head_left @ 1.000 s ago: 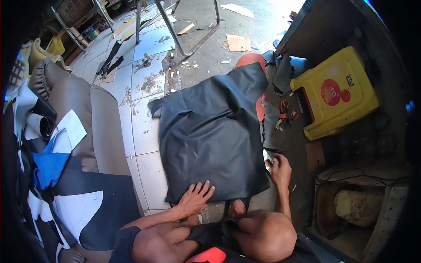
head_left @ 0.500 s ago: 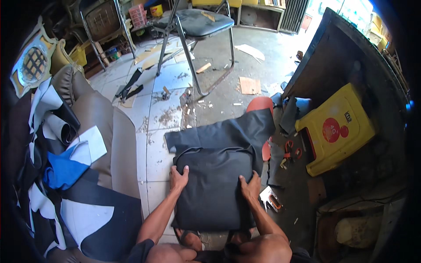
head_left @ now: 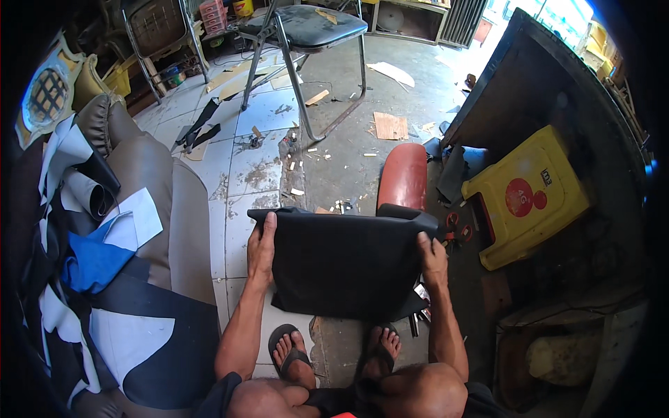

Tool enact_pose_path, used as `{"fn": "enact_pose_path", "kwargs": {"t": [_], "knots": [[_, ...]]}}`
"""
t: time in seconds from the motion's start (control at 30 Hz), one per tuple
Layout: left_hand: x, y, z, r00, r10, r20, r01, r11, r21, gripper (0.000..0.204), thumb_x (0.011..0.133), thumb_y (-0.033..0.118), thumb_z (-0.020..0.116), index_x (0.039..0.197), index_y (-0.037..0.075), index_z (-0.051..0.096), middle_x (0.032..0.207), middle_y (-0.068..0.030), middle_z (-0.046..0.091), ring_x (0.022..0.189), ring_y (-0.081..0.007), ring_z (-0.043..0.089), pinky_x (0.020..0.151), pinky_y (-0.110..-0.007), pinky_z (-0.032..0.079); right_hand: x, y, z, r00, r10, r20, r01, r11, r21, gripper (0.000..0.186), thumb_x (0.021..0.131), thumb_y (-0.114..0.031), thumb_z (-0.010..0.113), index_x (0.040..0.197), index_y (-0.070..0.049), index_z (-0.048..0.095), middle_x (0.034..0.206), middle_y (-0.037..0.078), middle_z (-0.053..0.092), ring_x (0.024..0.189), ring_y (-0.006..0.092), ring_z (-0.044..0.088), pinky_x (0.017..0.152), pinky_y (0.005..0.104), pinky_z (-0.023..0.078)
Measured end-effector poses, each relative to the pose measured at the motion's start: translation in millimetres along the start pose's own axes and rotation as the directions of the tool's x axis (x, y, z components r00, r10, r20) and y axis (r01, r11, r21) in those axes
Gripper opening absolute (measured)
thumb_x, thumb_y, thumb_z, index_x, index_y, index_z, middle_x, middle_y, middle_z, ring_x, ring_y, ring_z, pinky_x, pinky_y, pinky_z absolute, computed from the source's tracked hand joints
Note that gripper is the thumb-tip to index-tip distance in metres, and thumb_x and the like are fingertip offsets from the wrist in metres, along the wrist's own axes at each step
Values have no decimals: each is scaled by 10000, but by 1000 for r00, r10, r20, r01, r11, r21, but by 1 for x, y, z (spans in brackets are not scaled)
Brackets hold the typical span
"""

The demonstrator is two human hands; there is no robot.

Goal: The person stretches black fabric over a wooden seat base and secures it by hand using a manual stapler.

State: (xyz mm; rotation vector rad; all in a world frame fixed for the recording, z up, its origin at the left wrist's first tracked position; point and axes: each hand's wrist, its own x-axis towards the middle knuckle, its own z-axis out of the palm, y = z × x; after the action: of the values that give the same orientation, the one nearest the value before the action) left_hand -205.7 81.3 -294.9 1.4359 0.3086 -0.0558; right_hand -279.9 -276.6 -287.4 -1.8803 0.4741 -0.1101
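A padded black seat cushion with loose black leatherette [head_left: 345, 265] is held up between both my hands, above the floor and in front of my feet. My left hand [head_left: 262, 249] grips its left edge, thumb up near the top corner. At the upper right corner, my right hand [head_left: 433, 263] has hold of the other edge. The black sheet covers the face toward me, and its lower edge hangs unevenly. Fingers behind the edges are partly hidden. Beyond it lies a red curved seat panel [head_left: 404, 174]. Red-handled scissors [head_left: 456, 228] lie right of my right hand.
A yellow plastic stool [head_left: 529, 195] lies tipped on the right, near a dark upright panel [head_left: 536, 90]. Ahead stands a metal folding chair [head_left: 317, 31]. Brown upholstery [head_left: 143, 188] and fabric scraps [head_left: 104, 265] fill the left. Wood and foam bits litter the floor.
The cushion with its black sheet has been lifted and tilted up, away from my lap. Both hands have moved forward and apart. More of the red panel and my feet now show.
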Motion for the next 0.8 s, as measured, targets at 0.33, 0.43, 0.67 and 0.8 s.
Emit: {"fn": "enact_pose_path", "kwargs": {"t": [0.33,0.43,0.67,0.8], "knots": [[-9,2,8,940,255,-228,-262,965,1,395,1057,314,685,760,58,637,743,75,516,705,-54,416,632,-287,351,-1,-35,-26,987,163,5,-160,970,-184,610,1015,-533,659,1299,6,670,1125,148,692,1065,193,636,953,334,485],[-14,10,21,918,242,-313,-266,963,-36,412,1075,285,658,717,92,591,734,81,481,706,-56,379,636,-294,316,-10,-21,1,772,-477,-420,231,826,-513,575,966,-446,744,1364,-44,640,1248,182,643,1168,298,638,1004,398,494],[-15,2,6,921,177,-348,-191,982,-6,404,1061,312,667,710,124,598,712,67,516,690,-73,436,638,-281,381,-18,-65,57,529,-828,186,740,343,-579,497,911,-404,790,1276,-91,662,1205,137,629,1158,327,614,1064,457,429],[-1,-14,-7,893,210,-399,-220,975,21,447,1079,327,638,701,90,598,692,66,480,667,-78,405,622,-299,365,7,-63,71,543,-810,222,759,360,-542,295,939,-378,757,982,-93,691,894,73,612,895,286,632,828,431,493]]}}
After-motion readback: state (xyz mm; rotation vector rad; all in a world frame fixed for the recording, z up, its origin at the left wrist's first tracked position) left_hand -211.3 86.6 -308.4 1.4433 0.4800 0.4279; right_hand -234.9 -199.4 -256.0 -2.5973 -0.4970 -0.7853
